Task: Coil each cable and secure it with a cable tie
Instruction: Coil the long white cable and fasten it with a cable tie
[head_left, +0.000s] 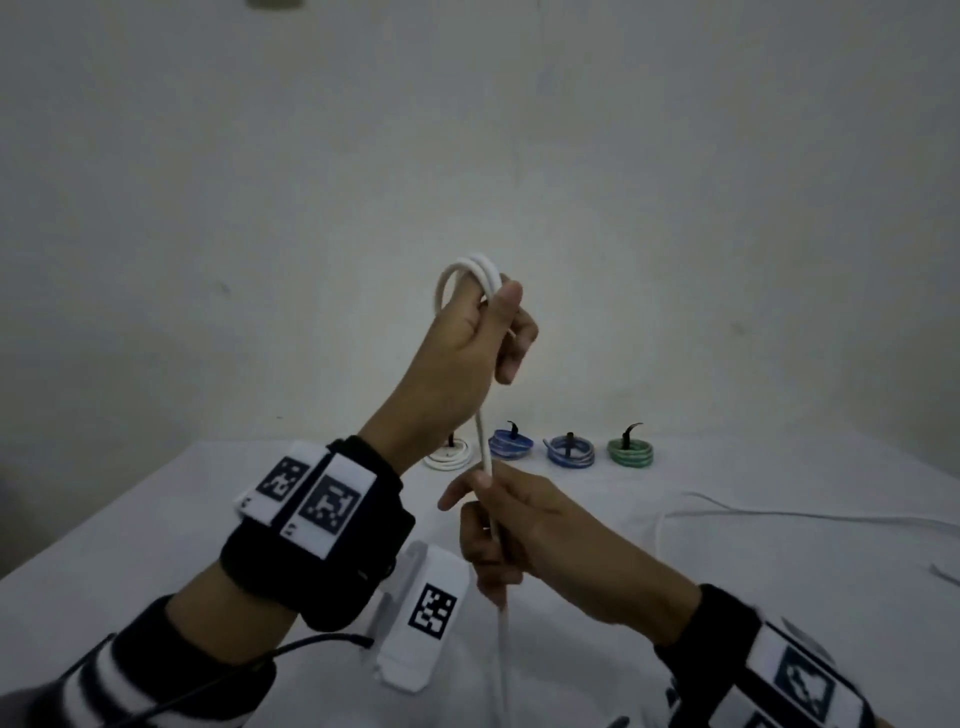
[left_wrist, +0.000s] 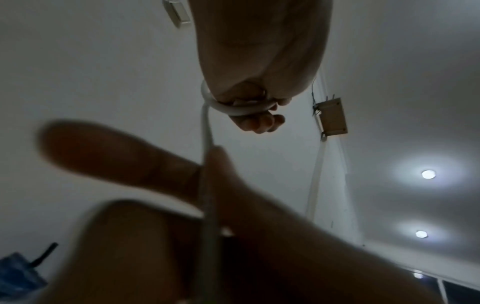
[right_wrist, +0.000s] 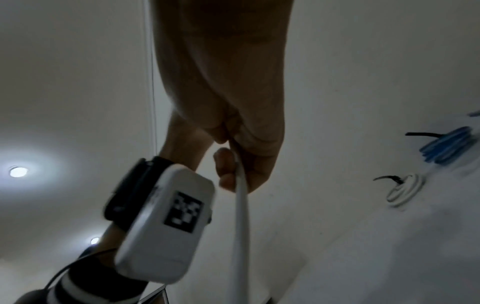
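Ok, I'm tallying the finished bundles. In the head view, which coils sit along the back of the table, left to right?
white coil → blue coil → blue-and-grey coil → green coil. Each carries a dark cable tie. The white one is partly hidden behind the left hand's wrist.

We see a white table (head_left: 779, 623) set against a plain pale wall (head_left: 675, 208). In the left wrist view, two round recessed ceiling lights (left_wrist: 428, 174) glow on a white ceiling (left_wrist: 415, 82), and a small beige box (left_wrist: 332, 117) is mounted near a thin white conduit (left_wrist: 315, 185) running along the wall. At the top of that view we make out a pale rectangular wall fitting (left_wrist: 176, 12), too blurred to identify.
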